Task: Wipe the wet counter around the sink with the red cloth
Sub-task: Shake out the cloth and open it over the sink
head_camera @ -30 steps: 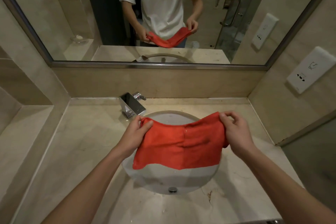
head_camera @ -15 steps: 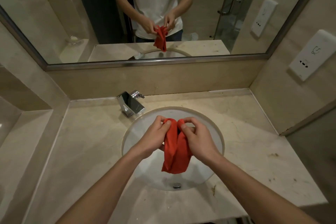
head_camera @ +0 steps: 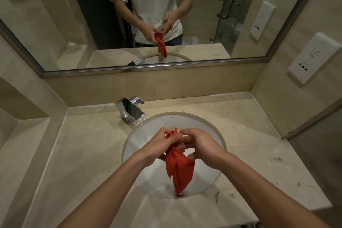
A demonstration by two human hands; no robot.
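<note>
The red cloth (head_camera: pixel 179 168) hangs bunched over the white round sink (head_camera: pixel 140 139), its lower tip near the drain. My left hand (head_camera: pixel 154 147) grips its upper part from the left. My right hand (head_camera: pixel 200 145) holds the gathered top from the right, fingers curled around it. Both hands meet above the middle of the basin. The beige marble counter (head_camera: pixel 88 153) surrounds the sink, with dark specks on its right side.
A chrome faucet (head_camera: pixel 130 110) stands at the sink's back left. A mirror (head_camera: pixel 74 15) spans the back wall, a white socket plate (head_camera: pixel 312 57) is on the right wall. A lower ledge (head_camera: pixel 16 146) lies to the left.
The cloth, spread wide between my hands one second ago, has been folded together and now hangs bunched and twisted. My hands came together over the sink.
</note>
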